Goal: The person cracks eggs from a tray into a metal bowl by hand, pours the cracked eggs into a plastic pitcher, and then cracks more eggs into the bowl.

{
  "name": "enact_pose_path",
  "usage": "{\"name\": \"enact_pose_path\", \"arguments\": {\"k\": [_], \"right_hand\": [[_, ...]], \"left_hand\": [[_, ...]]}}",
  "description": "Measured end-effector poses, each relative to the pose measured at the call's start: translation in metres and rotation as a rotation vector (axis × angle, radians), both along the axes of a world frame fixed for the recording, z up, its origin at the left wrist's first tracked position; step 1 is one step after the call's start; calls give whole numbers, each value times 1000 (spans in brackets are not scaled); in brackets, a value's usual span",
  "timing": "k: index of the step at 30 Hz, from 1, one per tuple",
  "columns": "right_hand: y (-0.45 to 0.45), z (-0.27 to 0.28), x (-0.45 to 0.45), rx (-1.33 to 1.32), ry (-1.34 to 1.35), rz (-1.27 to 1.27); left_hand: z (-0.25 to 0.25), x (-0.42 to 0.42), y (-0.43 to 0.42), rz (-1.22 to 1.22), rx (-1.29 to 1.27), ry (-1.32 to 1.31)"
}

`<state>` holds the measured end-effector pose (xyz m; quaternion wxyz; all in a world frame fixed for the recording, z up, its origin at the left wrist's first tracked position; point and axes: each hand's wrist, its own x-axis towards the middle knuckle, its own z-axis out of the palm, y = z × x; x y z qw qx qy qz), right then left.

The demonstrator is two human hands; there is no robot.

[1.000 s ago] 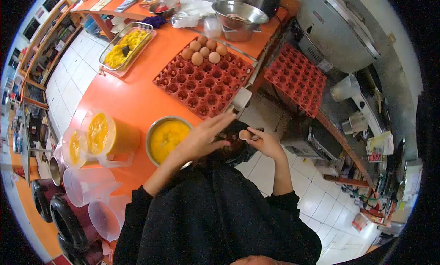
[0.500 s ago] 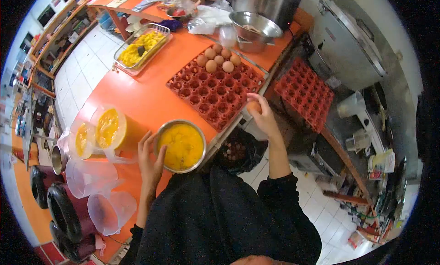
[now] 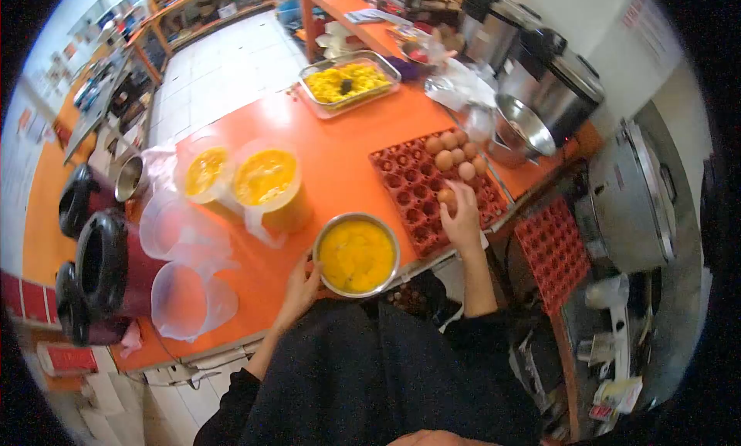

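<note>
A metal bowl [image 3: 320, 280] full of cracked eggs, yellow yolks showing, stands at the table's near edge. My left hand [image 3: 299, 290] grips the bowl's left side, its fingers against the outer wall and rim. Between the fingertips of my right hand [image 3: 463, 221] is a brown egg [image 3: 447, 197], held over the near part of a red egg tray [image 3: 421, 234]. Several more brown eggs [image 3: 455, 154] sit at the tray's far end; many of its other cups are bare.
Two plastic jugs of yellow egg, one a large jug [image 3: 285, 207], stand left of the bowl. Nearer are clear jugs [image 3: 193, 303] and dark-lidded containers [image 3: 104, 253]. A glass dish [image 3: 347, 99] of yellow food lies farther back. A second red tray [image 3: 552, 249] is at right.
My view has swung left. My right hand has moved with the egg from beside the tray to over it. My left hand's spread fingers have drawn in against the bowl.
</note>
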<state>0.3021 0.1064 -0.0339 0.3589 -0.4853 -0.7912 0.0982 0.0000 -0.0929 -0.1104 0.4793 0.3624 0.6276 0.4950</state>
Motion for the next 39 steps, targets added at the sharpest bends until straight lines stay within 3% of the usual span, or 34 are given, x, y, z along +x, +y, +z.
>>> {"name": "enact_pose_path", "arguments": {"k": [2,4,6,8,10,12,14,19,21,27,28,30,34,37,39], "right_hand": [[-29,9,-17,-168,147,-43],[-59,12,-32,-615,-32,-43],[-79,3,-43,-1100,67,55],[-87,-36,-48,-1212,222,144],[-85,-93,-44,-914,267,274],[-82,-100,-45,-863,321,302],[-81,-97,-41,-1065,362,229],[-64,-61,-43,-1184,364,201],[-54,-39,-44,-1218,375,227],[-30,84,-64,-1111,264,295],[-22,94,-68,-1009,256,397],[-18,140,-90,-950,182,346],[13,181,-137,-966,122,422],[10,199,-190,-863,234,614],[17,205,-221,-912,142,723]], "left_hand": [[-10,-2,0,35,38,79],[-5,0,0,50,44,111],[15,3,-1,70,22,94],[-3,-1,-4,83,115,267],[2,-1,-13,113,97,342],[36,2,-21,157,-7,308],[39,-2,-31,218,28,333],[79,-12,-55,409,221,416],[102,-18,-66,483,271,391],[139,-51,-98,776,427,668],[139,-62,-101,815,415,798],[137,-81,-102,890,383,1061],[141,-100,-91,907,162,1192],[129,-111,-81,883,58,1234],[122,-114,-77,854,2,1282]]}}
